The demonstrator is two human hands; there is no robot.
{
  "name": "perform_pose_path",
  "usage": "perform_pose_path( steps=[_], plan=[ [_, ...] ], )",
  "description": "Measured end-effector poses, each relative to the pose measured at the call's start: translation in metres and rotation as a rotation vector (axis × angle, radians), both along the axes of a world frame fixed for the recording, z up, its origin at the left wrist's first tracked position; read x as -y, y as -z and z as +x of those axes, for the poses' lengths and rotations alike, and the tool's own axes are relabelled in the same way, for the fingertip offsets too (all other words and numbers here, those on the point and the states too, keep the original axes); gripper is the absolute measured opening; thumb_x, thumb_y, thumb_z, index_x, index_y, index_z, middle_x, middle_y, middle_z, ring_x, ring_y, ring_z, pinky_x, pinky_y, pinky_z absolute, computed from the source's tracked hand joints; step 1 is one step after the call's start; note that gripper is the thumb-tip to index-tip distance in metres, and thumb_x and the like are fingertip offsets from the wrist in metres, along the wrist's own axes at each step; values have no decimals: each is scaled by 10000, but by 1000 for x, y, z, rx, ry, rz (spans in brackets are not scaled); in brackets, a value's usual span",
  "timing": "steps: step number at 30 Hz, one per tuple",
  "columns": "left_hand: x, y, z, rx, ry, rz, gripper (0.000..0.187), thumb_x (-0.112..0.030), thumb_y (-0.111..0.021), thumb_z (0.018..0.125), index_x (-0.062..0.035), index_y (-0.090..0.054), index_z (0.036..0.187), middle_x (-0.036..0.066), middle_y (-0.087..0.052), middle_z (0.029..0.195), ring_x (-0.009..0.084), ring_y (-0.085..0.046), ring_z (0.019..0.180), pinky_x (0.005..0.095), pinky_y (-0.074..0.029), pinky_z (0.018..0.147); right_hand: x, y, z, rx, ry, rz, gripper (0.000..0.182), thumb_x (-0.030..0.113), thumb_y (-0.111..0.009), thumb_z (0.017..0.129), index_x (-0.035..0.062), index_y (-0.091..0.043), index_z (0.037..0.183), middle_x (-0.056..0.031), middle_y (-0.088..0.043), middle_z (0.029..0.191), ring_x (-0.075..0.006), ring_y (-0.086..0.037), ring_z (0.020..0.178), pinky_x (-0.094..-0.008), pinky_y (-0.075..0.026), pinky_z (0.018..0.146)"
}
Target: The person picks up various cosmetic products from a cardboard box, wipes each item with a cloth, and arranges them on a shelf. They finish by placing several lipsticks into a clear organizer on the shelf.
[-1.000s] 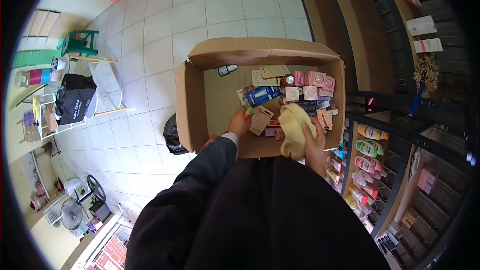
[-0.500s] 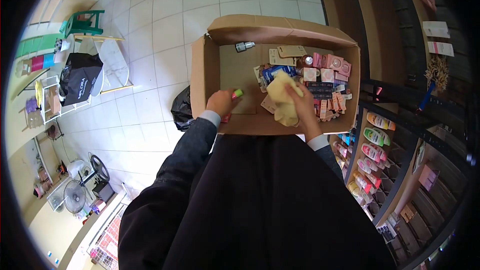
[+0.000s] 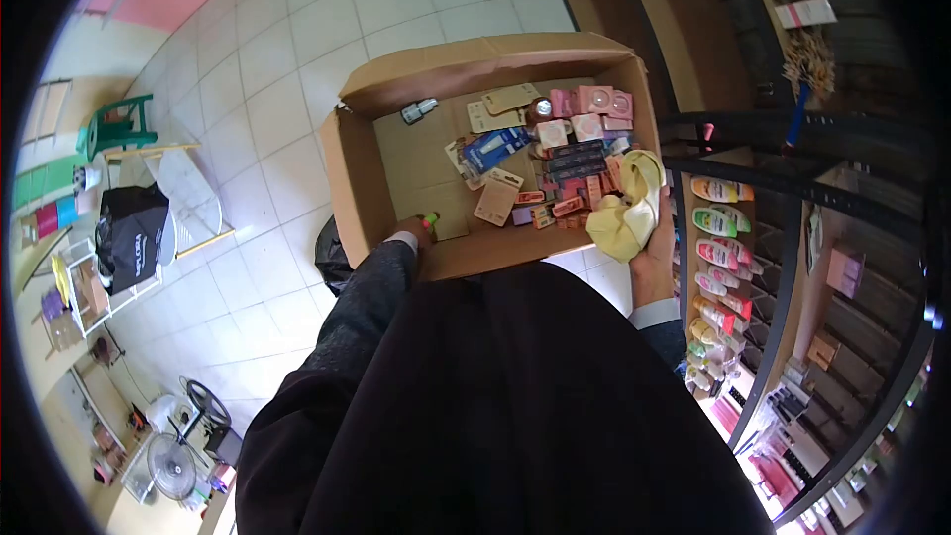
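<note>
A cardboard box [image 3: 485, 52] lies open in front of me, its right half holding several pink boxes [image 3: 594, 101], a blue package [image 3: 495, 147] and beige cards [image 3: 498, 200]. My left hand [image 3: 414, 229] is inside the box's near left corner, fingers closed on a small green-topped item [image 3: 431, 220]. My right hand [image 3: 654, 263] holds a pale yellow cloth [image 3: 629, 223] over the box's near right corner. A small silver-capped bottle [image 3: 419, 111] lies near the far left inside wall.
Shelves with several colourful bottles [image 3: 721, 222] stand at the right. Left of the box, a black plastic bag [image 3: 331, 258] lies on the tiled floor [image 3: 267, 218]. Farther left are a green stool [image 3: 119, 127], a black bag [image 3: 137, 238] and a fan [image 3: 172, 466].
My right hand has moved right with the yellow cloth, from over the products to the box's right edge. My left hand is lower in the near left corner. The view has shifted.
</note>
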State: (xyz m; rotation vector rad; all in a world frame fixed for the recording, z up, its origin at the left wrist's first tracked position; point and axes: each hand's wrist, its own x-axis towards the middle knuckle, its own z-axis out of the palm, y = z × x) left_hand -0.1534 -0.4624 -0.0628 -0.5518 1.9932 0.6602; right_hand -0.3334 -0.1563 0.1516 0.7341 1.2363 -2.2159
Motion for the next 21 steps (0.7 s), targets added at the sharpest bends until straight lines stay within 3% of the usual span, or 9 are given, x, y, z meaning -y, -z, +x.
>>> perform_pose_path(
  steps=[4, 5, 7, 9, 10, 11, 13, 17, 21],
  plan=[
    [-21, -91, -26, -395, -266, 312, 360, -236, -691, 628, -60, -563, 915, 151, -616, 840, 303, -605, 762, 374, -471, 682, -27, -2, 7, -36, -70, 165, 429, 353, -459, 892, 66, -434, 1208, -129, -576, 1014, -277, -612, 794, -416, -514, 730],
    [-34, -115, -28, -525, -297, 427, 336, -197, -692, 624, -55, -554, 895, 152, -608, 810, 304, -601, 735, 374, -468, 671, -14, -8, 13, -73, -41, 333, 427, 289, -517, 875, 71, -403, 1224, -140, -581, 984, -262, -624, 746, -374, -531, 672],
    [-68, -170, -37, -750, -213, 499, 309, -139, -687, 630, -61, -555, 898, 145, -595, 814, 312, -594, 759, 367, -469, 688, 4, -10, 35, -13, -275, 562, 488, 294, -619, 813, 52, -440, 1196, -137, -571, 985, -198, -601, 823, -295, -519, 625],
    [-95, -199, -45, -922, -95, 521, 303, -136, -684, 636, -65, -555, 901, 141, -591, 834, 310, -591, 777, 361, -470, 693, 11, 18, 61, -177, -556, 344, 627, 322, -686, 754, -20, -419, 1207, -140, -531, 1084, -175, -533, 956, -303, -476, 771],
    [-104, -209, -46, -1079, -9, 533, 297, -134, -681, 643, -69, -555, 903, 137, -587, 855, 308, -589, 794, 354, -470, 699, 24, -8, 67, -153, -629, 403, 713, 331, -714, 722, -25, -380, 1241, -148, -526, 1093, -190, -540, 961, -292, -464, 795],
    [-109, -217, -46, -1094, 18, 545, 297, -134, -681, 643, -69, -555, 903, 137, -587, 855, 308, -589, 794, 354, -470, 699, 32, -37, 72, 1, -434, 279, 592, 221, -680, 767, -1, -401, 1239, -135, -555, 1054, -194, -569, 916, -284, -480, 767],
    [-118, -234, -46, -1022, -80, 634, 282, -127, -681, 643, -75, -552, 889, 125, -570, 839, 307, -580, 805, 357, -471, 694, 16, -58, 75, -74, -494, 265, 643, 316, -711, 724, -29, -439, 1194, -147, -564, 1038, -195, -577, 909, -275, -473, 767],
    [-135, -259, -47, -1038, 31, 792, 254, -93, -670, 645, -47, -562, 871, 95, -566, 834, 250, -575, 764, 323, -455, 679, -20, -80, 80, -140, -501, 170, 564, 284, -719, 721, -23, -489, 1135, -110, -602, 940, -163, -599, 829, -263, -478, 735],
    [-161, -266, -55, -1076, 114, 912, 225, -67, -677, 626, -37, -544, 805, 73, -554, 808, 180, -550, 712, 293, -433, 663, -69, -81, 88, -454, -574, 577, 320, 204, -700, 741, 14, -560, 958, -73, -601, 790, -107, -563, 719, -270, -466, 625]
  ],
)
